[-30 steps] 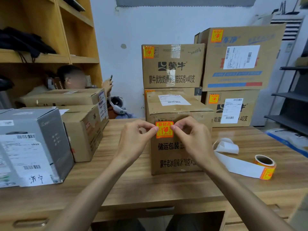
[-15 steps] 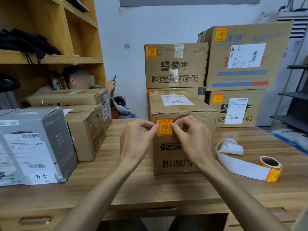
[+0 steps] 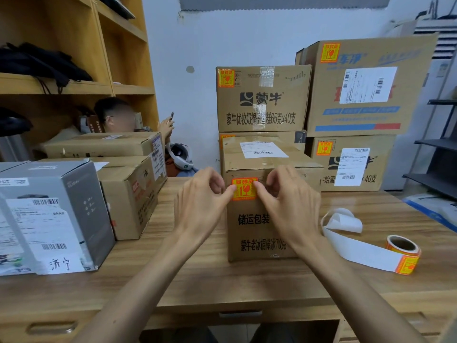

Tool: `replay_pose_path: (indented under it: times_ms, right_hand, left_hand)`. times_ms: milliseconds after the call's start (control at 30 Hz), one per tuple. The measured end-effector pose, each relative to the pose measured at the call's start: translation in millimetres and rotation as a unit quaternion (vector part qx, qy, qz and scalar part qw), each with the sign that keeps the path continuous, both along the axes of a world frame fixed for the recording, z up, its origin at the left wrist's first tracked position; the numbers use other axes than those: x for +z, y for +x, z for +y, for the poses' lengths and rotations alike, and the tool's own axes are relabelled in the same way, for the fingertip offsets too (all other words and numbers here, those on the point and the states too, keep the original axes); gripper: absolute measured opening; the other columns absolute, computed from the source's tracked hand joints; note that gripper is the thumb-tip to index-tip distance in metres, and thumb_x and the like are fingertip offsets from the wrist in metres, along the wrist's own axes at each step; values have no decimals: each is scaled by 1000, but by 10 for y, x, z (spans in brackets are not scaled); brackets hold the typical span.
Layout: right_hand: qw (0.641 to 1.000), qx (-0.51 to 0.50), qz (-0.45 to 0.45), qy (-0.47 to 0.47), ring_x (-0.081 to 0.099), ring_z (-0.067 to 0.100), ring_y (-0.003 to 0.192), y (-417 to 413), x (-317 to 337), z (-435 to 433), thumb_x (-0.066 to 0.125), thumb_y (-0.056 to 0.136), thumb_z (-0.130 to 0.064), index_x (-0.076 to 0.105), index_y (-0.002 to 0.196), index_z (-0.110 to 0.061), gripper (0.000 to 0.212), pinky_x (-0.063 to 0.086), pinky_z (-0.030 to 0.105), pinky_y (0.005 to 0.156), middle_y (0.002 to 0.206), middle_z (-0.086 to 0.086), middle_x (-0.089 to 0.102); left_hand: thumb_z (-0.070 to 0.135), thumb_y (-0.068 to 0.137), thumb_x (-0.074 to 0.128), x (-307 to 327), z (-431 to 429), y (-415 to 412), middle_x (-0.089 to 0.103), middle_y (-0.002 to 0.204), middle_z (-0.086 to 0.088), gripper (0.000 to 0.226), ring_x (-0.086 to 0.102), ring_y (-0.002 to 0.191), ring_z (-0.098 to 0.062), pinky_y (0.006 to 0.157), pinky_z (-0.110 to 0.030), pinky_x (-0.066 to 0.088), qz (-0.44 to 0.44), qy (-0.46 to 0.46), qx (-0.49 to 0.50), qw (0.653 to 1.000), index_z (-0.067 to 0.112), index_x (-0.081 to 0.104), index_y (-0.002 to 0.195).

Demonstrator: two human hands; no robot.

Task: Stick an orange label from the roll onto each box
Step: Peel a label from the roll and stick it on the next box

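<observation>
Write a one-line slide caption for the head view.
Left hand and right hand press an orange label onto a cardboard box; label roll lies nearby.

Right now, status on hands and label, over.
Left hand, right hand: thumbs on the orange label, grip unclear. Label flat on the front box. Label roll idle at right, nothing in the way.

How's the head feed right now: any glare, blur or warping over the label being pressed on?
Head view: the orange label on the front box reads sharp and evenly lit, no glare; the left hand and right hand throw only faint shadow beside it; wide-angle bending bows the shelves near the frame's edge.
</observation>
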State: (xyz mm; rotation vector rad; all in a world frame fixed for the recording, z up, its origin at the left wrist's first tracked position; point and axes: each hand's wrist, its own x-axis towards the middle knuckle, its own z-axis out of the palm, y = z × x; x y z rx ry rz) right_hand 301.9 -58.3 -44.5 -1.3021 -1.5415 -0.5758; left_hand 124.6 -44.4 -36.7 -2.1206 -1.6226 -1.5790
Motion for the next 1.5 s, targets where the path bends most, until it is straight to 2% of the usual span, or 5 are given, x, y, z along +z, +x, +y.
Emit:
replay_pose_path:
  times_ms: [133,267,633,1200,1500]
  right_hand:
    - [995,6,-87,48,52,27,95,206,138,88,71,86,-44,62,96,-11,36,42,40,79,105,8,59]
    - [989,82,-110,-56,50,21,118,370,277,218,62,84,-63,65,112,-20,52,33,41,104,128,-1,59]
    - [985,96,-119,-84,47,13,100,360,281,342,60,85,-64,59,104,-26,43,28,31,81,108,-9,60]
    - [975,38,-214,-55,52,24,106,369,158,341,58,77,-71,55,120,-17,70,40,41,90,120,1,59]
    - [971,8,-232,-58,49,23,105,316,123,338,49,76,-79,54,121,-15,79,34,37,86,122,3,58]
  left_hand:
    - [52,85,74,76,101,-203,59,88,11,45,52,67,1,63,-27,43,28,-15,-95,995,38,56,123]
    - [63,81,69,199,227,-272,59,92,10,57,49,65,0,66,-24,41,34,-63,-167,983,43,57,134]
    - [54,87,70,139,394,-222,60,92,20,34,54,68,-7,61,-22,43,28,-43,-182,982,34,67,115]
    - [50,82,76,-14,419,-206,56,95,14,63,56,67,-9,64,-28,49,109,-8,-183,977,26,48,133]
    - [58,79,76,-51,448,-198,58,100,13,73,56,74,8,57,-14,37,155,4,-152,976,25,43,135]
